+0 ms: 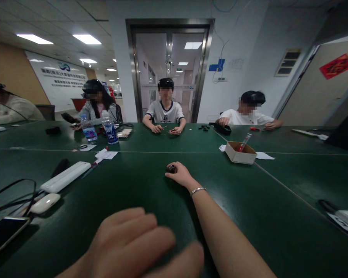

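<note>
My right hand (180,175) reaches forward over the green table (249,200), fingers curled round a small dark round object (171,168) that rests on the surface. A silver bracelet (197,190) sits on that wrist. My left hand (136,243) lies close to the camera at the bottom, large and blurred, fingers stretched out flat and together over the table, holding nothing.
At left lie a white power strip (65,176), a white mouse (45,203), black cables (11,193) and a phone (4,231). Two water bottles (108,127) stand further back. A small cardboard box (240,152) sits right of centre. Several people sit along the far side.
</note>
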A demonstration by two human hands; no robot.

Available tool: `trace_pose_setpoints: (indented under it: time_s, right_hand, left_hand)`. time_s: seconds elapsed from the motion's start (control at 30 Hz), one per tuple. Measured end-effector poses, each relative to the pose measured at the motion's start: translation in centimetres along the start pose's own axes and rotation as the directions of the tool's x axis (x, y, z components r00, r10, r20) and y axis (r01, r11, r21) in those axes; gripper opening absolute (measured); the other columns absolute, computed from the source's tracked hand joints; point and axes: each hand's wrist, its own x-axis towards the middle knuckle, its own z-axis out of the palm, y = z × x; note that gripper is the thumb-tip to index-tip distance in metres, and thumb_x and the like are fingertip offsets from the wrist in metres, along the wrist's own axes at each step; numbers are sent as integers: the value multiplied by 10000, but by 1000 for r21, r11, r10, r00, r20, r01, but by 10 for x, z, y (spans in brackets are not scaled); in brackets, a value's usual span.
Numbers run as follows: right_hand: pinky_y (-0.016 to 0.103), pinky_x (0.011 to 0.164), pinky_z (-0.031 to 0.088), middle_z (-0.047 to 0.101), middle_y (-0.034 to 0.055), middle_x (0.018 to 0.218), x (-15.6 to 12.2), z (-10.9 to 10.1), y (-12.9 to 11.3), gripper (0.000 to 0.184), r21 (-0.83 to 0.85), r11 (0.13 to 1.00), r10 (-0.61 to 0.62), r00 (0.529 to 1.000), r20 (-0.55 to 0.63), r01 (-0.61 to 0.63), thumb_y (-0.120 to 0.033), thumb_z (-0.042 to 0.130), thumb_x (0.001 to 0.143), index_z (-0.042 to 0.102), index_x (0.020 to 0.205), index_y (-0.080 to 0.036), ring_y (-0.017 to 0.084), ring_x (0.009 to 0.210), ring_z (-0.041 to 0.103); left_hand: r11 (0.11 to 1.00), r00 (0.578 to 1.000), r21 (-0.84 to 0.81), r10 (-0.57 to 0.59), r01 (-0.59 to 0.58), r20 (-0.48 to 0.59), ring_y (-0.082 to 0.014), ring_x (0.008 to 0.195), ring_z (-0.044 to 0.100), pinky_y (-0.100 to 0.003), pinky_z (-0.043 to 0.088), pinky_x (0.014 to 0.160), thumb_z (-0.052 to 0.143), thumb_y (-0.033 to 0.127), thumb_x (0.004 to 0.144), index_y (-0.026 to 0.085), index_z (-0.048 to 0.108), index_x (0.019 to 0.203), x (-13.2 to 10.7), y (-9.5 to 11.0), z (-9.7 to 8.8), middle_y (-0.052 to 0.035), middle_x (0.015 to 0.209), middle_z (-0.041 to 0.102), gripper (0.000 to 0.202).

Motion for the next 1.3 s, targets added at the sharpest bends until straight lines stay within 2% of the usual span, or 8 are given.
trace_pose_setpoints:
  time_s: [0.07,0.13,0.3,0.43,0.6,0.9,1.07,1.3]
  right_hand:
    - [277,718,430,549,8,851,1,2,3,282,12,999,-45,999,-16,46,-152,786,679,682,941,-158,151,739,523]
    - [261,685,414,538,-5,793,3,3,7,201,7,996,-92,996,-17,92,-92,753,667,673,843,-150,142,704,504]
    - [243,612,389,541,-9,721,8,5,12,96,-8,995,-102,995,-17,102,-73,696,684,634,696,-146,135,635,490]
    - [258,693,438,649,39,870,10,4,12,201,85,986,-140,990,-21,141,-9,592,719,684,820,-157,179,774,589]
    - [259,658,439,659,45,861,9,6,6,188,21,995,-91,995,-43,92,-59,625,725,689,879,-147,172,735,579]
    - [220,528,447,644,-5,751,7,4,10,215,323,947,-1,1000,-24,9,-161,717,711,654,916,-152,113,549,574]
    - [229,590,507,634,-15,678,10,-2,16,279,539,840,-3,994,108,-56,-59,673,685,641,952,-133,113,565,608]
    - [240,644,576,630,-6,821,10,-8,21,390,759,647,44,997,61,-75,-119,742,688,614,1052,-178,130,678,671]
  left_hand:
    - [994,983,107,-8,-12,183,-181,808,607,-347,536,736,463,294,922,327,564,1199,38,-20,8,-32,950,640,297]
    - [963,945,253,-161,88,286,-211,933,596,-364,527,796,441,273,915,264,541,1234,72,-49,24,-67,1087,610,334]
    - [897,855,362,-383,254,349,-265,1064,529,-412,470,923,456,221,884,191,557,1210,113,-122,82,-119,1178,557,343]
    - [926,909,195,-360,322,210,-251,1062,520,-386,449,948,457,187,876,201,601,1120,108,-150,121,-101,1130,569,283]
    - [940,941,46,-339,338,19,-225,1003,539,-387,451,927,428,134,889,207,606,1107,90,-160,135,-86,1078,571,291]
    - [860,875,-229,-480,456,-63,-193,923,588,-335,475,855,507,214,890,201,643,951,81,-174,134,-55,972,612,150]
    - [775,813,-352,-579,525,-65,-173,847,611,-309,497,793,563,272,864,199,667,913,74,-191,141,-46,948,648,136]
    - [629,791,-606,-612,486,-1,-161,846,658,-299,532,798,528,215,864,180,665,1023,72,-208,151,-61,992,692,213]
